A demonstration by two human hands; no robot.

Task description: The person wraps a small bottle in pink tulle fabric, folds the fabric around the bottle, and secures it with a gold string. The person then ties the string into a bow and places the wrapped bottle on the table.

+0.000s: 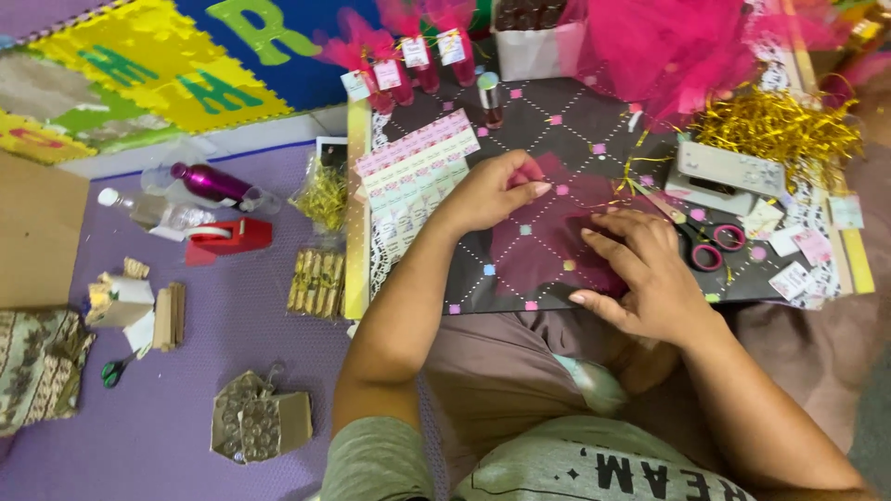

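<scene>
A sheet of dark pink sheer fabric [538, 246] lies flat on a black quilted board [557, 102] in front of me. My left hand [492, 190] rests on the fabric's upper left part, fingers curled loosely on it. My right hand [640, 269] presses flat on its right side, fingers spread toward the middle. Neither hand grips anything. A thin gold strand [640, 190] lies just beyond my right hand.
Pink-handled scissors [715, 243], a pile of gold tinsel [780, 125], a grey box [724, 176] and small printed tags [798, 269] lie right. A sheet of labels [413, 176], pink-wrapped bottles [408, 60] and pink tulle [659, 51] sit behind. A red tape dispenser [227, 238] is on the purple mat.
</scene>
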